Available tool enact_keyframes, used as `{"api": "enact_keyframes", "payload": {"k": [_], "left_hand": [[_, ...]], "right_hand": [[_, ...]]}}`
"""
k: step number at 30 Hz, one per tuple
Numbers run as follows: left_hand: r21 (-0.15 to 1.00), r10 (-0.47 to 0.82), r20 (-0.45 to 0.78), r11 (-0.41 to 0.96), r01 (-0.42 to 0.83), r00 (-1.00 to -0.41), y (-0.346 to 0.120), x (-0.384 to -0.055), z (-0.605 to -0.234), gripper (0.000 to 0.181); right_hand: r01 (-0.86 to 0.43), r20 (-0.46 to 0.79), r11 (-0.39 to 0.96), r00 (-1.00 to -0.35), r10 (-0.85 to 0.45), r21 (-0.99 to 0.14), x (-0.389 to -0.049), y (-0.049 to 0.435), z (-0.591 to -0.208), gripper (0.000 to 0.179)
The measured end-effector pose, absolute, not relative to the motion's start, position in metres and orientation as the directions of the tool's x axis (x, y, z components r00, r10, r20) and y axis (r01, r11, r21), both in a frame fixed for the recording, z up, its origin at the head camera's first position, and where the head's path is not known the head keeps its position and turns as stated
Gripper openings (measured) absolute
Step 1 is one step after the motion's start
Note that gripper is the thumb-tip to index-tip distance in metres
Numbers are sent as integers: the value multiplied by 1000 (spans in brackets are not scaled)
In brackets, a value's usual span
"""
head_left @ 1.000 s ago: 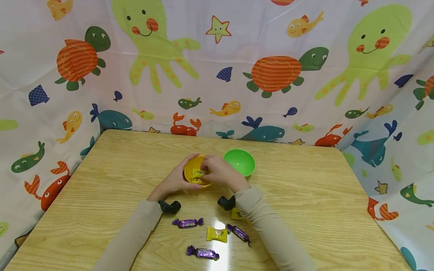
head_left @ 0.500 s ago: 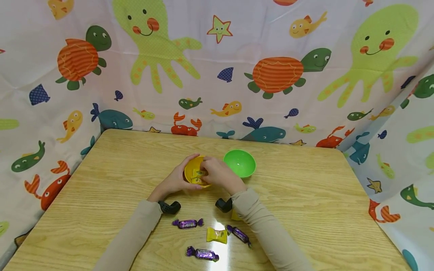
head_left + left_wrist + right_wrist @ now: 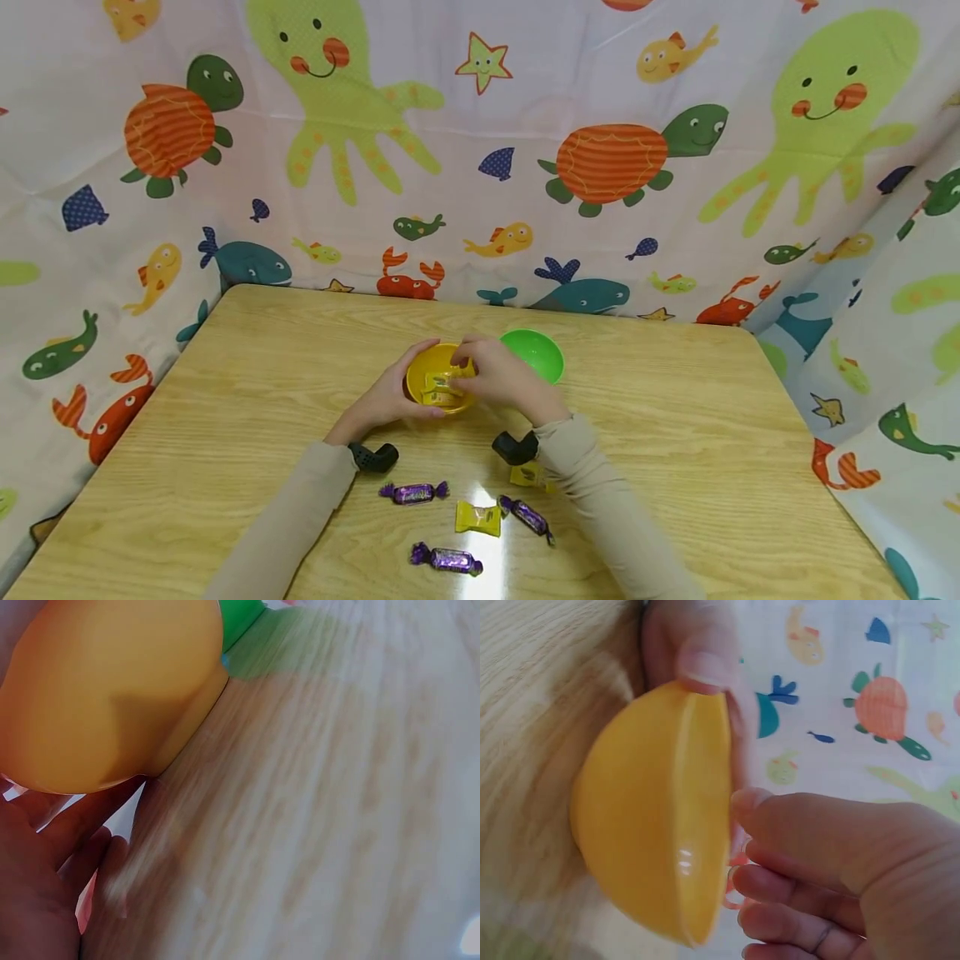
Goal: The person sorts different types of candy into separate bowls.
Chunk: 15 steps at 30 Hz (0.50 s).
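Observation:
My left hand [image 3: 386, 397] holds a yellow bowl [image 3: 422, 363], thumb at the near side and fingers round the left. In the left wrist view, its fingers lie against the lower side of the bowl [image 3: 97, 690]. Yellow-wrapped candies [image 3: 438, 384] lie inside the bowl. Over its right rim is my right hand [image 3: 501, 379], thumb and fingers apart and loosely bent. The right wrist view shows this right hand [image 3: 832, 862] beside the bowl's opening, with nothing visible in the fingers. Behind the right hand stands a green bowl [image 3: 546, 357], partly hidden.
Nearer on the wooden table [image 3: 262, 375] lie purple-wrapped candies: one at left [image 3: 414, 493], one in front [image 3: 447, 559], one at right [image 3: 527, 515]. A yellow candy [image 3: 477, 518] sits among them; another yellow candy [image 3: 528, 476] is partly under the right forearm. A patterned curtain [image 3: 450, 183] surrounds the table.
My right hand has drawn back slightly to the right from inside the yellow bowl, its fingers parting. More of the candies there shows. My left hand keeps its hold on the bowl.

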<state>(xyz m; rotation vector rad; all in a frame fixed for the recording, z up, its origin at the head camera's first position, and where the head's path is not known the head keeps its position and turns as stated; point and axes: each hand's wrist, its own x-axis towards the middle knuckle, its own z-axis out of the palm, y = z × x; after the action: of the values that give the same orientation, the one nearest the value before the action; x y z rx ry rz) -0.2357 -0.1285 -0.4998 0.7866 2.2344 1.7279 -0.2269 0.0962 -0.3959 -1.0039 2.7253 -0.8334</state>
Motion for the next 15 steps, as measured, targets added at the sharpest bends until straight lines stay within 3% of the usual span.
{"api": "enact_keyframes", "payload": {"k": [7, 15], "left_hand": [[944, 534, 155, 167, 284, -831, -127, -237, -498, 107], [941, 530, 171, 162, 297, -830, -129, -238, -498, 109]], "right_hand": [[-623, 189, 593, -754, -630, -510, -214, 124, -388, 23], [-551, 159, 613, -803, -575, -566, -184, 162, -392, 15]]}}
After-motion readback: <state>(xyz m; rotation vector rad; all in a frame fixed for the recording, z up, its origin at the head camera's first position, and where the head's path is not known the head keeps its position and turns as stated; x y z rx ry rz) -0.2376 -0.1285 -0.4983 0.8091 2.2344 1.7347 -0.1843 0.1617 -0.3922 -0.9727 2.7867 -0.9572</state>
